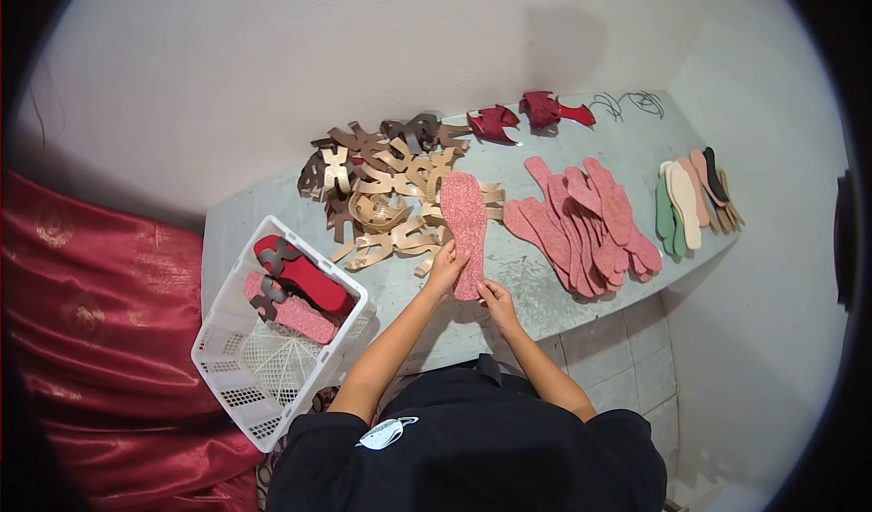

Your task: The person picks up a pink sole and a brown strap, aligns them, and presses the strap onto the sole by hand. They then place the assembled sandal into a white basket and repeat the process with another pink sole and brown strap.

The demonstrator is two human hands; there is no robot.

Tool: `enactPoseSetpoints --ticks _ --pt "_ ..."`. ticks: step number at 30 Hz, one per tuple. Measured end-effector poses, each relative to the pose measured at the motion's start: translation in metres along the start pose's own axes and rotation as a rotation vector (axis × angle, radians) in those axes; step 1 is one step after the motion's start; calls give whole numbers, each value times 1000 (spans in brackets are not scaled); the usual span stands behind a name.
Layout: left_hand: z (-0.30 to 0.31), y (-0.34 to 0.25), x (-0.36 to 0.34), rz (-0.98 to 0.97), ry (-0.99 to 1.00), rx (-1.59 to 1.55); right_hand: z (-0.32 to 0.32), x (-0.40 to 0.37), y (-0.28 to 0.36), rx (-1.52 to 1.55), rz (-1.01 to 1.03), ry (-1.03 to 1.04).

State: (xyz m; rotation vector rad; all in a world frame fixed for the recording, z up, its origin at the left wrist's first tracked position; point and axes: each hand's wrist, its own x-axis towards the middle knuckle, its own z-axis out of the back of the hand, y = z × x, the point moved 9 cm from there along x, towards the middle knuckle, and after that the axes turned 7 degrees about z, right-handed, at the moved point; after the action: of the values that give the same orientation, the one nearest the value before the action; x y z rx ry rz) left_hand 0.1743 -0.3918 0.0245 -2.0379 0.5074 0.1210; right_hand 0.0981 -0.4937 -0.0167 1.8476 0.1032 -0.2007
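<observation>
A pink patterned insole [463,226] is held upright over the table, toe end away from me. My left hand [446,268] grips its left edge near the heel. At the lower right of the heel, my right hand [496,299] pinches the edge. Behind the insole and to its left lies a pile of beige straps [391,181], with brown straps [356,139] further back. To the right a heap of similar pink insoles [586,226] is fanned out on the table.
A white plastic basket [222,353] at the left holds a red sole [313,280] and a pink sandal [295,317]. Red strap pieces [542,110] and black cords [643,103] lie at the table's back. Coloured soles [683,205] lie at the right end. A red curtain [100,312] hangs left.
</observation>
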Motion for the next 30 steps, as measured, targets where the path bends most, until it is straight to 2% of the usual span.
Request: enactPoseSetpoints --ticks 10,12,19,20,22,25,30 --pt "61 -57 -22 -61 -74 -34 -78 31 9 -70 4 253" --pt "71 -78 -22 -135 -89 -21 -93 48 12 -126 -34 367" --pt "126 -109 2 -211 -143 -20 -110 150 55 -211 153 387" --pt "133 -106 5 -180 -149 -33 -113 166 51 -127 138 441" --pt "140 -102 8 -152 -159 -54 -114 197 50 -271 117 406" --pt "141 -100 13 -169 -158 -24 -124 247 42 -332 94 419" --pt "144 -102 9 -180 -171 -106 -140 315 23 -232 -42 412"
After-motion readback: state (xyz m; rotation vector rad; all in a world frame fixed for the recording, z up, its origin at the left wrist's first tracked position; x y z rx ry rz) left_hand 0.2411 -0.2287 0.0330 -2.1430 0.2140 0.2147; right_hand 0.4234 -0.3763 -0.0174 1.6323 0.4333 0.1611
